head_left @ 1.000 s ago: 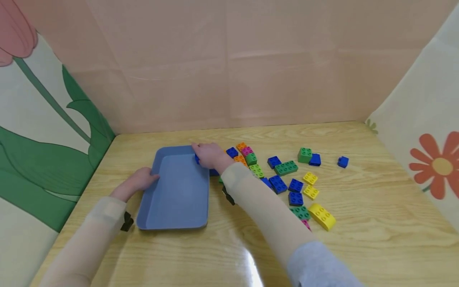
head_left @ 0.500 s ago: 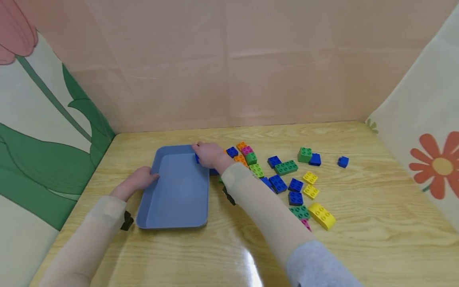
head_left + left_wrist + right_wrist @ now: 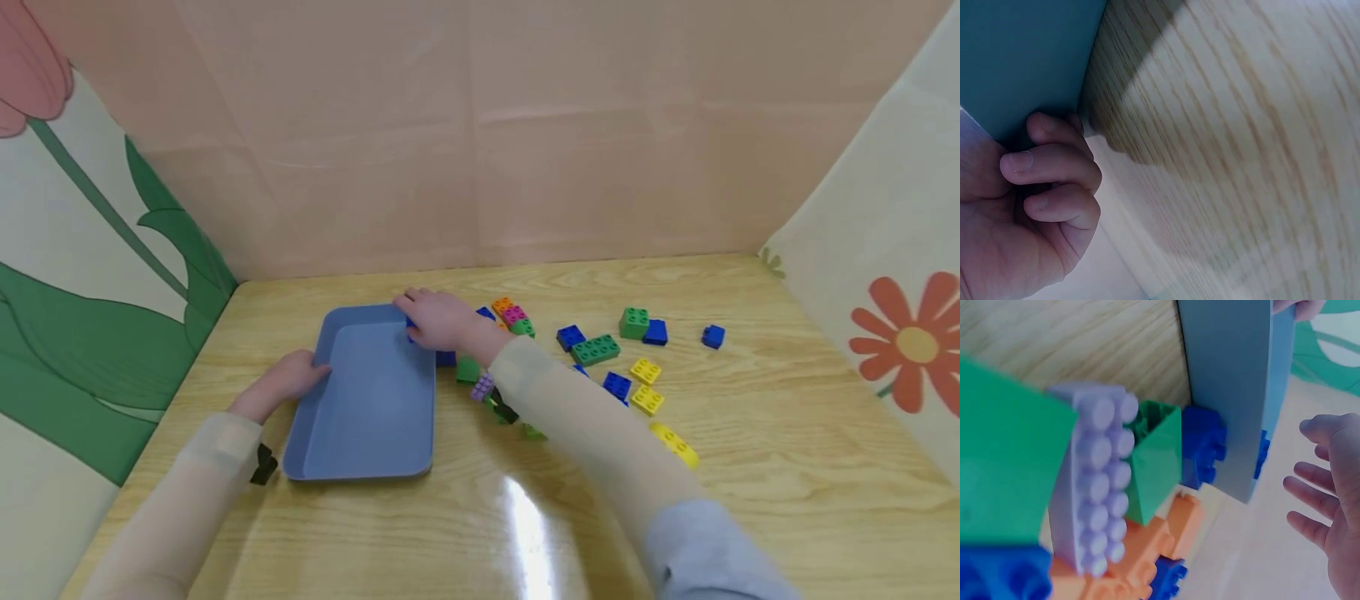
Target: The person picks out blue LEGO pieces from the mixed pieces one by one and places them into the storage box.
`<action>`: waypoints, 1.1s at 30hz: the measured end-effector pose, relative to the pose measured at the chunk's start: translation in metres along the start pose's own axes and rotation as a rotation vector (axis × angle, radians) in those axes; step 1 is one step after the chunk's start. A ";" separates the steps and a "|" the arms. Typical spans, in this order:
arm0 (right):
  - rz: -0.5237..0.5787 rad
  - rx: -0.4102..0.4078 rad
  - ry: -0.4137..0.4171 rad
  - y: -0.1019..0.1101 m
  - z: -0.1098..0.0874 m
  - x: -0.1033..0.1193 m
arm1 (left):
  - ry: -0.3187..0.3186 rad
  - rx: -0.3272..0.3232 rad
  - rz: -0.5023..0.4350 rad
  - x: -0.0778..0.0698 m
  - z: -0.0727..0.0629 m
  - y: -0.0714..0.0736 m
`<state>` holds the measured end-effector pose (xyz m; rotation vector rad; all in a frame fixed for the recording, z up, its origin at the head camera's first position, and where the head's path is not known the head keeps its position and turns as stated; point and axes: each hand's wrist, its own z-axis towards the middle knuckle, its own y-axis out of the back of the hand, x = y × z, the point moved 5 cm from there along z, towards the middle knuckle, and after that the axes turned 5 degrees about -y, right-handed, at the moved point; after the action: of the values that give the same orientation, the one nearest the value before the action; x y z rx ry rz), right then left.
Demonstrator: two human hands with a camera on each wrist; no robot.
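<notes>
A shallow blue-grey tray (image 3: 367, 408) lies on the left part of the wooden table. My left hand (image 3: 291, 377) grips its left wall, thumb over the rim; in the left wrist view, curled fingers (image 3: 1054, 169) show against the outside of the wall. My right hand (image 3: 442, 322) is over the far right corner with its fingers apart and nothing between them, as the right wrist view shows. A blue toy brick (image 3: 1262, 453) sits inside that corner, partly hidden by the wall. Outside the wall stand another blue brick (image 3: 1200, 447) and a green brick (image 3: 1157, 465).
A purple brick (image 3: 482, 387) and several orange, pink and green bricks lie around my right forearm, which hides some of them. Farther right are a long green brick (image 3: 596, 350), yellow bricks (image 3: 646, 372) and a lone blue brick (image 3: 713, 337). A pink backdrop (image 3: 480, 150) rises behind the table.
My right hand has let go at the tray's far right corner; its fingers have spread and lifted slightly. The right forearm has swung to the right, uncovering the purple brick. The left hand keeps its grip.
</notes>
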<state>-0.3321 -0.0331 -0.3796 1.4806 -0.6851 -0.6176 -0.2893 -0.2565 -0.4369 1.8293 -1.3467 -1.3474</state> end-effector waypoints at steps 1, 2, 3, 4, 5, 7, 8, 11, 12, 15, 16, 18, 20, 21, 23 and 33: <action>0.011 -0.008 0.011 0.003 -0.002 0.000 | -0.001 -0.002 0.004 0.000 0.000 0.000; 0.020 -0.015 0.020 0.005 -0.005 -0.001 | -0.003 -0.003 0.005 0.000 0.000 0.000; 0.027 -0.024 0.030 0.007 -0.007 -0.003 | -0.007 -0.004 0.008 0.000 0.001 0.000; 0.030 -0.031 0.040 0.009 -0.010 -0.005 | -0.014 -0.004 0.011 -0.001 0.001 -0.001; 0.032 -0.036 0.049 0.012 -0.013 -0.007 | -0.019 -0.010 0.014 -0.001 0.001 -0.001; 0.027 -0.048 0.064 0.016 -0.020 -0.013 | -0.029 -0.015 0.014 -0.002 0.002 -0.001; 0.022 -0.050 0.069 0.017 -0.024 -0.017 | -0.030 -0.017 0.013 -0.003 0.001 -0.002; 0.016 -0.059 0.080 0.023 -0.034 -0.028 | -0.026 -0.021 0.007 -0.004 0.001 -0.002; 0.013 -0.062 0.081 0.025 -0.037 -0.031 | -0.021 -0.018 0.004 -0.004 0.001 -0.002; 0.002 -0.056 0.081 0.029 -0.045 -0.041 | -0.011 -0.012 0.001 -0.006 0.001 -0.003; -0.005 -0.053 0.079 0.030 -0.047 -0.044 | -0.009 -0.011 0.000 -0.006 0.001 -0.003; -0.010 -0.040 0.072 0.031 -0.051 -0.050 | -0.003 -0.008 0.003 -0.007 0.001 -0.002; -0.019 -0.026 0.061 0.030 -0.053 -0.055 | 0.001 -0.003 0.004 -0.006 0.001 -0.002; -0.025 -0.017 0.054 0.029 -0.053 -0.058 | 0.004 0.000 0.003 -0.006 0.001 -0.001; -0.037 -0.003 0.039 0.025 -0.054 -0.064 | 0.004 0.003 0.000 -0.007 0.001 -0.001; -0.065 0.040 -0.032 0.007 -0.056 -0.084 | -0.014 -0.007 -0.008 -0.007 0.002 -0.003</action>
<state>-0.3479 0.0668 -0.3737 1.5383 -0.6792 -0.6818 -0.2898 -0.2484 -0.4367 1.8260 -1.3410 -1.3694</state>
